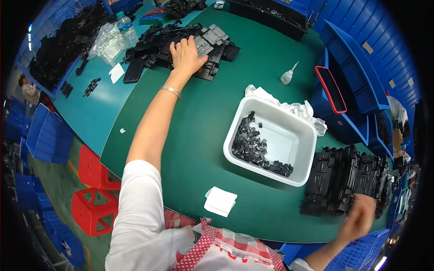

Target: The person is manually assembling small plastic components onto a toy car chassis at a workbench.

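The tabletop (194,144) is coloured deep green; white is seen in the tub (228,151), black in the small pieces (249,147). Black is repeated across the stacked parts (346,174) and the heaped parts (156,43) — among which one grey part (212,38) is shown. The apron (237,241) is checked in red, grey and white — its red strap (202,246) dotted with white. The stools (86,169) are coloured red, the bins (49,137) blue.

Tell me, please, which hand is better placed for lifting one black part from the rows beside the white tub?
Probably the right hand: though blurred, it appears close to the black rows, by their near edge. The left hand is across the table, at the far black pile.
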Available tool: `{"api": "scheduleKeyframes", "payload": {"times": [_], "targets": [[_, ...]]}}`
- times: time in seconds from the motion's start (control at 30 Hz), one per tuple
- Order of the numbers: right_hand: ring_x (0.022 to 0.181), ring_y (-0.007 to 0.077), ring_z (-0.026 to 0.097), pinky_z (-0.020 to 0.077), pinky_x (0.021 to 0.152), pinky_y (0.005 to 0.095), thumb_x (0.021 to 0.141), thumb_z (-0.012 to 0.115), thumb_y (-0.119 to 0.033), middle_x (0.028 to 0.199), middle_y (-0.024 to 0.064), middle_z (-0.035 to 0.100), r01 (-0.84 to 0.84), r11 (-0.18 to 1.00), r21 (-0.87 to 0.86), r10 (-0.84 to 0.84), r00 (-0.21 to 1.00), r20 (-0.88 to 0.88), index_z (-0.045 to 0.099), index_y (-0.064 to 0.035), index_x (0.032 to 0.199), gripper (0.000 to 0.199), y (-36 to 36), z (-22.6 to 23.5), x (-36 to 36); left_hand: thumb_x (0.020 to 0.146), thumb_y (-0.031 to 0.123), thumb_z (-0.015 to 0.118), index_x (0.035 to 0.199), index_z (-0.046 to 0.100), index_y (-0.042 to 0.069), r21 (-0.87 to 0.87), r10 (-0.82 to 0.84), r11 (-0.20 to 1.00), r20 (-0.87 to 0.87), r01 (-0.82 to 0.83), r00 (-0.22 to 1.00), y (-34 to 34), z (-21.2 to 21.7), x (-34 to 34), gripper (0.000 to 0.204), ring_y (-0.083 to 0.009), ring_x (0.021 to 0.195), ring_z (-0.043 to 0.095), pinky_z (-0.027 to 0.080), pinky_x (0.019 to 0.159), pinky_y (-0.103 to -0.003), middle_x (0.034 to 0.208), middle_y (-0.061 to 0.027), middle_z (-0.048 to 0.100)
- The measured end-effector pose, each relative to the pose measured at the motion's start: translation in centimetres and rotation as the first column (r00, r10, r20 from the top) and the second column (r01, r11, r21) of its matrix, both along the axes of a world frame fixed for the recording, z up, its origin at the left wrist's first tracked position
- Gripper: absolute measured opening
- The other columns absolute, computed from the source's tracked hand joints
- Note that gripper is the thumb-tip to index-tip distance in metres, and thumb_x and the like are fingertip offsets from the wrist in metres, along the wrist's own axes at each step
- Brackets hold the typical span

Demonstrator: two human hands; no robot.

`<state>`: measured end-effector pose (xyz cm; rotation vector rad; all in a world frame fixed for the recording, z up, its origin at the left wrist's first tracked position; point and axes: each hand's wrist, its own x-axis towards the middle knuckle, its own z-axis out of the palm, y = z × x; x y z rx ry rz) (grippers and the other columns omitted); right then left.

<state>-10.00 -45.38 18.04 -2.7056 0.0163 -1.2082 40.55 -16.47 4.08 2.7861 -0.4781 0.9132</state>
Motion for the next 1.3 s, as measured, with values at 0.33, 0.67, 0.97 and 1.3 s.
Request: {"api": "scheduleKeyframes", "payload": {"times": [0.33, 0.67, 0.97, 1.3], "targets": [[0.089, 0.0391, 0.059, 0.0474, 0.079, 0.0423, 0.082, 0.067, -0.010, 0.093, 0.0206, 0.060, -0.190, 0.917, 0.352, 0.381, 0.683, -0.624, 0.063, 0.0029, 0.103, 0.024, 8.3, -8.1, 15.4, 0.098, 0.034, 0.039, 0.128, 0.052, -0.001, -0.863, -0.834, -0.196, -0.103, -0.466, 0.543, 12.7, -0.1, -16.8, 0.047, -0.0279, 0.111, 0.062, 0.050, 0.094, -0.040, 0.121, -0.0177, 0.063], [0.069, 0.0220, 0.062, 0.0498, 0.067, 0.0340, 0.075, 0.070, -0.001, 0.072, 0.0130, 0.065, -0.051, 0.915, 0.401, 0.366, 0.530, -0.765, 0.068, 0.0032, 0.099, 0.024, 8.1, -11.7, 19.7, 0.096, 0.041, 0.056, 0.088, 0.066, -0.005, -0.538, -0.547, 0.759, -0.832, -0.367, 0.089, 17.2, 3.3, -30.0, 0.048, -0.0162, 0.052, 0.063, 0.051, 0.047, -0.028, 0.069, -0.0098, 0.068], [0.058, 0.0121, 0.062, 0.0495, 0.053, 0.0263, 0.081, 0.067, 0.001, 0.071, 0.0108, 0.068, 0.059, 0.658, 0.751, 0.523, 0.681, -0.512, 0.069, 0.0081, 0.096, 0.017, 7.7, -12.0, 19.5, 0.078, 0.034, 0.075, 0.110, 0.065, -0.002, -0.206, -0.388, 0.921, -0.568, 0.332, 0.726, 20.0, 0.9, -21.8, 0.049, -0.0339, 0.099, 0.061, 0.048, 0.088, -0.040, 0.102, -0.0174, 0.065], [0.076, 0.0188, 0.068, 0.0567, 0.073, 0.0289, 0.088, 0.066, -0.001, 0.086, 0.0127, 0.068, 0.079, 0.161, 0.984, 0.646, 0.745, -0.165, 0.063, 0.0086, 0.109, 0.024, 6.6, -10.6, 16.3, 0.094, 0.012, 0.057, 0.127, 0.051, -0.004, -0.766, -0.749, 0.582, -0.635, -0.273, 0.187, 19.9, 2.2, -28.6, 0.037, -0.0105, 0.102, 0.061, 0.051, 0.089, -0.028, 0.114, -0.0065, 0.064]]}}
